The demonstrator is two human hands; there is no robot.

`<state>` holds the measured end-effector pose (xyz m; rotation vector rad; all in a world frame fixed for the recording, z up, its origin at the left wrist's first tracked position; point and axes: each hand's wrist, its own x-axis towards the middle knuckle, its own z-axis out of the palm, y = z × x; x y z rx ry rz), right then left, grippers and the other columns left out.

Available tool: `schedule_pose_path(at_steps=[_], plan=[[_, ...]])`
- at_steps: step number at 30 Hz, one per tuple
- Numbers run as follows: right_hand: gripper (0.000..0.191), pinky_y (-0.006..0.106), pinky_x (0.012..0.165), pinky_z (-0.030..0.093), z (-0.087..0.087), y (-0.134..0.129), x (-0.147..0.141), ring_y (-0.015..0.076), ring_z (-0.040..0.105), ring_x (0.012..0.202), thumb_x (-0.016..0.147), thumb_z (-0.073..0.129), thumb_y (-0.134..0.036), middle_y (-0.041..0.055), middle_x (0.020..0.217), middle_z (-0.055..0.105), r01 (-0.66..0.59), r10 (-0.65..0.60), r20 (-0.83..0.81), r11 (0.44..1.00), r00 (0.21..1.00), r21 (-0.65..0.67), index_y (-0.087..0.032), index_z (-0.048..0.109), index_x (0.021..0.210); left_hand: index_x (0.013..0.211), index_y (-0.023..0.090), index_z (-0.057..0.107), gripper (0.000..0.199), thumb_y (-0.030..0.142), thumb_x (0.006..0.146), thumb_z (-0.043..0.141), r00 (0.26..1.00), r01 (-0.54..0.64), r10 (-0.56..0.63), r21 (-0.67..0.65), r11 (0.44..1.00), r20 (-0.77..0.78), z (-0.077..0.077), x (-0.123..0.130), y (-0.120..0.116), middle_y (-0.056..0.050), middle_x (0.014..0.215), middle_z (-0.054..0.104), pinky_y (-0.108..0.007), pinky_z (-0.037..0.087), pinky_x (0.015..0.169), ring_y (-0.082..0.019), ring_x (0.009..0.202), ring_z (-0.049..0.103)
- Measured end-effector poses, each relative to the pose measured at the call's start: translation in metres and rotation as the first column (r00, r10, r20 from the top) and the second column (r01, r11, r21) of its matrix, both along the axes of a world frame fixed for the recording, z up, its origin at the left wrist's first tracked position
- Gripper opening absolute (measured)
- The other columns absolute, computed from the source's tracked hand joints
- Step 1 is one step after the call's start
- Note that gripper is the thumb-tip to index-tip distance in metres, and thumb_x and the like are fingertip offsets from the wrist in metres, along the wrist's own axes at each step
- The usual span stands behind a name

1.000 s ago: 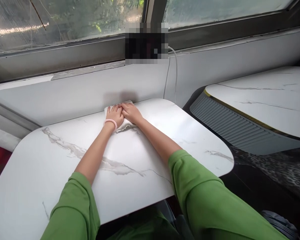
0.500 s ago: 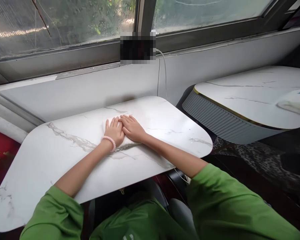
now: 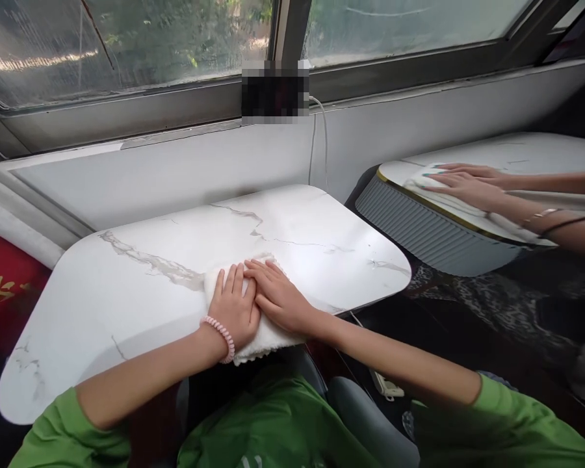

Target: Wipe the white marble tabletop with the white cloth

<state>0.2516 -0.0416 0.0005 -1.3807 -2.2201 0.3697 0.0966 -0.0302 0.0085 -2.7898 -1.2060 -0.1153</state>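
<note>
My left hand (image 3: 234, 313) and right hand (image 3: 285, 302) press open on cloth (image 3: 266, 339) over table's (image 3: 141, 296) near edge; sliding likely needs even pressure.

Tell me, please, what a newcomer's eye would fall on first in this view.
Probably the left hand, with its pink coiled bracelet, and the right hand, both flat on a white cloth at the near edge of the marbled table. Next, perhaps, another person's hands on a white cloth at the gold-edged table to the right.
</note>
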Motion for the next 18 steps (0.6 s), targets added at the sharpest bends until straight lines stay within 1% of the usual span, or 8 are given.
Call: schedule_pose_path(at_steps=[3,6,9,11,13,16,18], plan=[[0.047,0.050,0.115,0.028,0.002,0.006,0.005,0.0241,0.032,0.139,0.090,0.036,-0.023,0.0129,0.145,0.043,-0.069,0.070,0.060,0.997,0.996,-0.024,-0.016,0.043,0.135,0.136,0.006,0.046,0.051,0.028,0.091,0.037,0.999,-0.012,0.012,-0.013,1.000,-0.045,0.005,0.001,0.000,-0.023,0.146,0.037,-0.054,0.023,0.112,-0.035,0.137,0.031],[0.047,0.051,0.115,0.027,0.002,0.009,0.003,0.0257,0.032,0.139,0.092,0.033,-0.025,0.0157,0.146,0.041,-0.059,0.057,0.113,0.998,0.992,0.010,-0.012,0.042,0.136,0.137,0.004,0.044,0.053,0.029,0.091,0.039,0.996,-0.049,0.046,-0.043,0.998,-0.073,0.008,0.002,-0.001,-0.024,0.146,0.035,-0.053,0.025,0.111,-0.037,0.137,0.030],[0.043,0.051,0.115,0.027,-0.001,0.019,-0.004,0.0244,0.034,0.138,0.093,0.033,-0.025,0.0131,0.144,0.044,-0.059,0.053,0.111,0.997,0.992,0.047,-0.016,0.044,0.134,0.138,0.009,0.044,0.051,0.027,0.091,0.040,0.994,-0.085,0.080,-0.062,0.994,-0.077,0.009,0.000,0.010,-0.021,0.148,0.035,-0.053,0.026,0.111,-0.036,0.137,0.029],[0.042,0.049,0.115,0.027,-0.004,0.036,-0.010,0.0232,0.036,0.136,0.092,0.033,-0.024,0.0112,0.142,0.046,-0.059,0.052,0.105,0.996,0.993,0.062,-0.018,0.045,0.132,0.137,0.014,0.047,0.047,0.024,0.091,0.039,0.989,-0.130,0.124,-0.080,0.988,-0.078,0.009,-0.003,0.026,-0.018,0.148,0.035,-0.053,0.026,0.111,-0.035,0.137,0.030],[0.042,0.048,0.114,0.027,-0.006,0.061,-0.016,0.0238,0.038,0.134,0.091,0.033,-0.023,0.0122,0.141,0.048,-0.029,0.020,0.116,0.997,0.993,0.078,-0.016,0.047,0.131,0.137,0.015,0.047,0.047,0.023,0.092,0.037,0.983,-0.176,0.170,-0.103,0.979,-0.072,0.008,-0.007,0.051,-0.015,0.150,0.034,-0.052,0.024,0.112,-0.033,0.138,0.029],[0.043,0.046,0.113,0.025,-0.007,0.113,-0.027,0.0262,0.039,0.131,0.089,0.034,-0.021,0.0149,0.138,0.050,0.007,-0.024,0.150,0.994,0.988,0.113,-0.011,0.048,0.128,0.141,0.016,0.040,0.050,0.021,0.093,0.030,0.973,-0.230,0.229,-0.124,0.965,-0.019,0.003,-0.012,0.096,-0.011,0.152,0.031,-0.049,0.018,0.115,-0.027,0.141,0.025],[0.042,0.043,0.112,0.025,-0.008,0.151,-0.035,0.0257,0.041,0.128,0.088,0.034,-0.019,0.0153,0.135,0.051,-0.031,0.008,0.169,0.991,0.986,0.133,-0.010,0.049,0.126,0.143,0.017,0.036,0.051,0.021,0.094,0.025,0.949,-0.308,0.313,-0.102,0.946,0.041,-0.001,-0.015,0.128,-0.009,0.153,0.030,-0.050,0.013,0.116,-0.024,0.142,0.024]])
